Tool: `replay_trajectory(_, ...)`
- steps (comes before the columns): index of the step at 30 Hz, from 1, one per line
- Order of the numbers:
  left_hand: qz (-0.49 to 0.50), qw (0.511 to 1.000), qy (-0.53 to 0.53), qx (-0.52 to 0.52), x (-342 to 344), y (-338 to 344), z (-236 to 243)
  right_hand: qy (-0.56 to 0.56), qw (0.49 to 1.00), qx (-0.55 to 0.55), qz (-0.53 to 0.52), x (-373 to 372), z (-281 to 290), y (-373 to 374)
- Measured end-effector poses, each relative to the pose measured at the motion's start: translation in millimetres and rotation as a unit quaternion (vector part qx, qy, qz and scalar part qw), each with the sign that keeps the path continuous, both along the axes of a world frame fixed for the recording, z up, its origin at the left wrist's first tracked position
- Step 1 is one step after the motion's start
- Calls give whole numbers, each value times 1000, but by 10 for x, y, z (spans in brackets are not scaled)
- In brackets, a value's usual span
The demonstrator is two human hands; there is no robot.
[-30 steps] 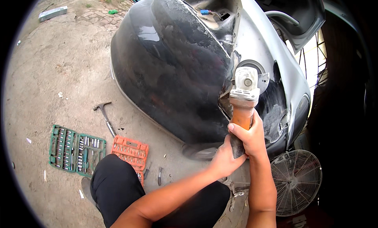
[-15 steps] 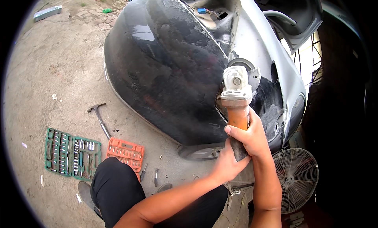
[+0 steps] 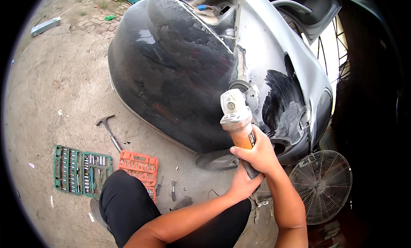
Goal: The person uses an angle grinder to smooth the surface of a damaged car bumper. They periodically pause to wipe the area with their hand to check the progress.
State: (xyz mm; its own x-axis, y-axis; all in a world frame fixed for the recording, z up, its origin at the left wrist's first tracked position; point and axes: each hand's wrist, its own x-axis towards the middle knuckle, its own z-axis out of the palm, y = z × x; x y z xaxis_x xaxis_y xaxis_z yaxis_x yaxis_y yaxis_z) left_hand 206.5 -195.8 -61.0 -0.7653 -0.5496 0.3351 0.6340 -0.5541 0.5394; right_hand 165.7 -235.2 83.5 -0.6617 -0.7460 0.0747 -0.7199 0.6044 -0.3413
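The angle grinder is positioned in front of the person, above the region where the black bumper panel meets the silver fender. Its gear head points away from the person and its rear handle points back toward the body. The right hand is wrapped around the orange motor housing, with the thumb laid across the top. The left hand is curled around the rear handle, just below the right hand; its far fingers are hidden, so the full extent of its grip cannot be told. Whether the disc touches the bodywork cannot be told from this view. Expect the tool to be rigid and fairly heavy, with the mass biased toward the metal head; the front will probably tend to dip if supported from the rear handle alone. Pale dust coats the head and may make it slippery. Take hold at the motor housing and the rear handle, one hand on each, as shown. Keep fingers clear of the disc and of the metal guard beside it. The disc is likely the most fragile component; avoid twisting it sideways or knocking its edge.
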Motion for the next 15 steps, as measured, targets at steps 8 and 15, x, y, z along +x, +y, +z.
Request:
replay_trajectory(8, -13, 1000, 3, -22, -42, 222, -230, 8, 1000, -7, -26, -63, -206, 294)
replay_trajectory(15, 7, 968, -144, -204, -30, 81, -256, -119, 954, -269, -55, 1, -323, 664)
